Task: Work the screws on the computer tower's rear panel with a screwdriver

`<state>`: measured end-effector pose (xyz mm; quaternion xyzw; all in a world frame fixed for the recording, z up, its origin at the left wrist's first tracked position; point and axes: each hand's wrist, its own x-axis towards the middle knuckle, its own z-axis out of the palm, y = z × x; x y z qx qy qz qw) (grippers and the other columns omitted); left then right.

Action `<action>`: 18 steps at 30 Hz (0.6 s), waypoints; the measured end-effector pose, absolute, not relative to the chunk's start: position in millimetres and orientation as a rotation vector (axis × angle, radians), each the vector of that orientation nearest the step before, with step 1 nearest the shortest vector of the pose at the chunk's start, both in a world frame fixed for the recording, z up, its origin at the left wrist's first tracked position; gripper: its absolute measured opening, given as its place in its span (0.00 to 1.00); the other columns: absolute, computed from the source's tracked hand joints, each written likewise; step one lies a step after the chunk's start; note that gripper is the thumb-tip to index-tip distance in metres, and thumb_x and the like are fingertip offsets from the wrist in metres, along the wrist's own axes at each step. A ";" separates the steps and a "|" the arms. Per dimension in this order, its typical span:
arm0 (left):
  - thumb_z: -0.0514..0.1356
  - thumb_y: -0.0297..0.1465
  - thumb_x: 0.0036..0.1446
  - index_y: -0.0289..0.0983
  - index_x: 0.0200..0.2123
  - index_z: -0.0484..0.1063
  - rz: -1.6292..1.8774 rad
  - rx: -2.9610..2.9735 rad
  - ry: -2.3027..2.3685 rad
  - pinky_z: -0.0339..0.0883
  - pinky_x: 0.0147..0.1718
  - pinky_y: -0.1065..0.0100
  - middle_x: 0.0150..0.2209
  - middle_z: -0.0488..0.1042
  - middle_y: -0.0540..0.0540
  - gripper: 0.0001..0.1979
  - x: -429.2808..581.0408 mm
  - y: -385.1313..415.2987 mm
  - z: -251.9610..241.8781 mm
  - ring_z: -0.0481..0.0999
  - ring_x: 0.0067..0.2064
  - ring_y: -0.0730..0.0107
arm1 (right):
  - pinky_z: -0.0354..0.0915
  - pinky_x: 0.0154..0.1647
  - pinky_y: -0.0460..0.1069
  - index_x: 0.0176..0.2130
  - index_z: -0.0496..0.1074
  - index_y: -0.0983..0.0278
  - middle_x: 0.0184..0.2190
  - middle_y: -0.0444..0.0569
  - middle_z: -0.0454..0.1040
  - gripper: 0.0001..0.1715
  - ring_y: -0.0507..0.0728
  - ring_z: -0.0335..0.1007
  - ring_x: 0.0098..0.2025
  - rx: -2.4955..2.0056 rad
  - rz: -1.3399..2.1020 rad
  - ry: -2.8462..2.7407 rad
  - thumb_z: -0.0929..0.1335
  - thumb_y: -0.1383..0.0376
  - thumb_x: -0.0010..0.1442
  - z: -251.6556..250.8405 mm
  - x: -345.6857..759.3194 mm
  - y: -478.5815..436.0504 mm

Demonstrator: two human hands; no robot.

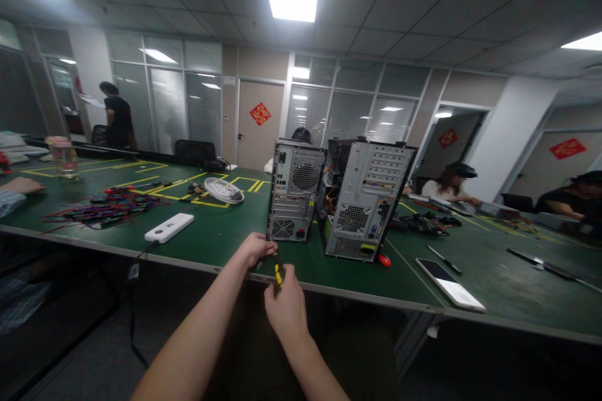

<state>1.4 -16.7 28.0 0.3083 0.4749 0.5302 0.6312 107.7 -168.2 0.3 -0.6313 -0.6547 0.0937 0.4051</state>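
A yellow-and-black screwdriver (278, 274) is gripped in my right hand (289, 310), just beyond the table's front edge, its shaft pointing up and away toward the lower left corner of a computer tower (288, 205). My left hand (255, 249) is closed at that same corner, fingertips pinched close to the screwdriver's tip. What the fingertips hold, if anything, is too small to make out. The tower stands upright with its back panel, fan grilles and ports facing me. Just right of it is a second computer tower (348, 219), tilted in view, with wires showing in its side.
On the green table (226, 239) lie a white power bank (169, 227) with a cable, a heap of thin coloured wires (106, 208), a white round fan grille (224, 191) and a phone (450, 285). A red-handled tool (384, 260) pokes out beside the second tower. Other people sit at the right.
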 end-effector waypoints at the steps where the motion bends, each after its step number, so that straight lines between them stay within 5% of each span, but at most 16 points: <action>1: 0.74 0.12 0.47 0.28 0.56 0.64 1.215 0.706 1.096 0.79 0.32 0.68 0.31 0.82 0.39 0.36 1.6 -16.6 28.0 0.84 0.28 0.64 | 0.71 0.47 0.52 0.56 0.66 0.63 0.49 0.57 0.77 0.22 0.63 0.79 0.50 -1.547 0.208 -1.648 0.65 0.71 0.62 -3.9 107.7 -170.9; 5: 0.71 0.11 0.49 0.29 0.54 0.64 1.219 0.736 1.131 0.77 0.28 0.72 0.30 0.81 0.40 0.32 2.9 -19.1 31.0 0.82 0.26 0.67 | 0.73 0.49 0.51 0.56 0.69 0.63 0.54 0.57 0.72 0.22 0.61 0.79 0.50 -1.436 0.086 -1.631 0.61 0.72 0.65 -14.5 108.8 -176.3; 18: 0.71 0.14 0.53 0.31 0.50 0.63 1.251 0.806 1.073 0.75 0.28 0.74 0.28 0.80 0.43 0.26 2.3 -28.6 32.3 0.81 0.25 0.69 | 0.70 0.35 0.48 0.50 0.72 0.62 0.40 0.54 0.80 0.16 0.60 0.82 0.37 -1.456 -0.044 -1.666 0.58 0.59 0.77 -24.8 119.4 -166.3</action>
